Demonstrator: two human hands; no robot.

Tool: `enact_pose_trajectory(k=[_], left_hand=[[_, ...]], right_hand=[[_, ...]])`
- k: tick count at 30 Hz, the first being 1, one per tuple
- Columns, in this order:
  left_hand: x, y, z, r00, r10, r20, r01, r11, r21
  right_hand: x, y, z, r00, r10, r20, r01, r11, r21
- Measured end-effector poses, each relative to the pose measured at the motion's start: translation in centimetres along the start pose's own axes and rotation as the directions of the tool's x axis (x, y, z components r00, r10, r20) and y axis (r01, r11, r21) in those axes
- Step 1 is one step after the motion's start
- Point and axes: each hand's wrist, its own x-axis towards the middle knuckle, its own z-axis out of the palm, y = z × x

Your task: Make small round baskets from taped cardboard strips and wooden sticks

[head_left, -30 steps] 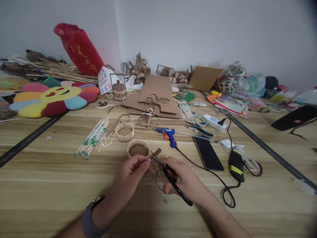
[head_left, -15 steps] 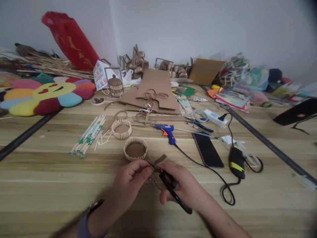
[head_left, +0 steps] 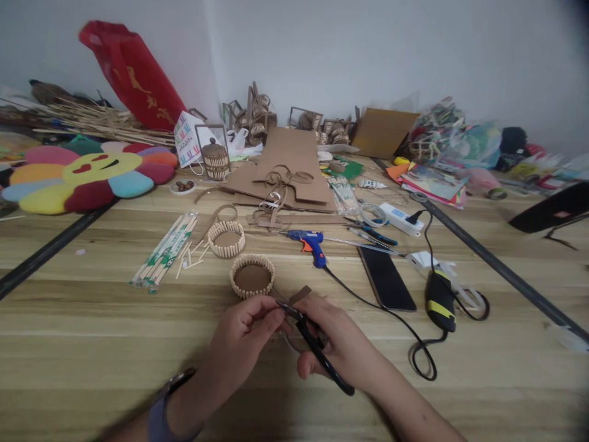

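My left hand pinches a thin brown cardboard strip near the front of the wooden table. My right hand grips black scissors, whose blades meet the strip beside my left fingertips. Just beyond my hands sits a round stick-walled basket with a cardboard floor. A second stick ring lies further back.
A blue glue gun with a black cord, a phone, a black-and-yellow tool, pliers and a power strip lie to the right. Wrapped sticks lie left. Cardboard sheets, a flower cushion and a red bag are behind.
The view has dipped slightly, and my hands moved a little closer to the basket. The strip's free end now sticks out lower beside the scissor blades.
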Motion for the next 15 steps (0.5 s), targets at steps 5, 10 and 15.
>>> enact_pose_trajectory(k=[5, 10, 15], left_hand=[[0.1, 0.0, 0.0, 1.0, -0.011, 0.013, 0.011, 1.0, 0.011], [0.1, 0.2, 0.1, 1.0, -0.003, 0.002, 0.002, 0.998, 0.061], [0.2, 0.5, 0.2, 0.998, -0.024, -0.05, 0.029, 0.994, 0.103]], right_hand=[[0.0, 0.2, 0.1, 1.0, -0.021, -0.008, 0.021, 1.0, 0.0], [0.0, 0.6, 0.4, 1.0, -0.018, -0.026, 0.017, 0.998, -0.065], [0.1, 1.9, -0.5, 0.973, 0.171, -0.157, -0.189, 0.976, -0.108]])
